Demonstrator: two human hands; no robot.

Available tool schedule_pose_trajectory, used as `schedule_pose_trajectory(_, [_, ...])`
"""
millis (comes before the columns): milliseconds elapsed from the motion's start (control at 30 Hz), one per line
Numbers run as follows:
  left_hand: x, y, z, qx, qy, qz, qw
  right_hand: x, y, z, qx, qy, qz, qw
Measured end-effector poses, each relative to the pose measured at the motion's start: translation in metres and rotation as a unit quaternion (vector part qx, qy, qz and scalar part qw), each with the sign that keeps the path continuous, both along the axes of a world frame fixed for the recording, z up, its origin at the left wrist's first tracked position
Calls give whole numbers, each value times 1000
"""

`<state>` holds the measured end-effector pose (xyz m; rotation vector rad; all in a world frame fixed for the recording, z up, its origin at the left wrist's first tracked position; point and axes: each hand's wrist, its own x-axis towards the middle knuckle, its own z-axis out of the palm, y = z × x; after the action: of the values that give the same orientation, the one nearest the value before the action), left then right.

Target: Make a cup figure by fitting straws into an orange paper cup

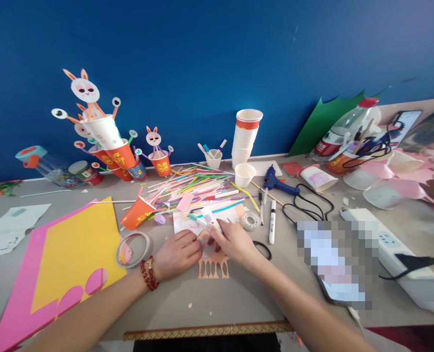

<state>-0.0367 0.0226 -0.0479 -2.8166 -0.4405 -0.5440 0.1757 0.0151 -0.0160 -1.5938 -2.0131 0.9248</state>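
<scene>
Both my hands meet over a peach paper cutout (214,268), which has a row of narrow oval gaps along its lower edge. My left hand (178,254) has its fingers curled together at the paper's left side. Closed around a small white printed tube (211,220), my right hand (235,242) rests at the paper's upper right; the tube's lower end is hidden. Behind my fingers lies a white sheet (182,222) with pink marks. A roll of clear tape (250,221) sits just right of my right hand, and a wider tape roll (147,249) is left of my left wrist.
Coloured sticks (191,188) are heaped behind my hands. Rabbit-faced paper cups (110,132) and a cup stack (242,142) stand along the blue wall. To the right are a blue glue gun (275,182), a marker (272,222) and a power strip (403,264); yellow paper (74,244) lies left.
</scene>
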Motion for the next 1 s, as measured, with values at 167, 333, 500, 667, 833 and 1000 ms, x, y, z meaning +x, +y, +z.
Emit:
schedule_pose_trajectory(167, [0,1,-1,-2,9,3,1000,0,0,-2,10,-12,-4,1000])
schedule_pose_trajectory(333, [-1,1,-3,-9,22,10,1000,0,1,-3,13,-4,-2,1000])
schedule_pose_trajectory(500, [-1,1,-2,-11,21,9,1000,0,1,-1,6,-11,0,1000])
schedule_pose_trajectory(667, [-6,-3,0,-47,23,16,998,0,1,2,-3,-14,0,1000])
schedule_pose_trajectory(833, [-17,-11,1,-126,38,42,990,0,0,2,-14,3,-1,1000])
schedule_pose_trajectory(1000, [-14,-16,3,-159,62,74,983,0,0,2,-25,20,2,999])
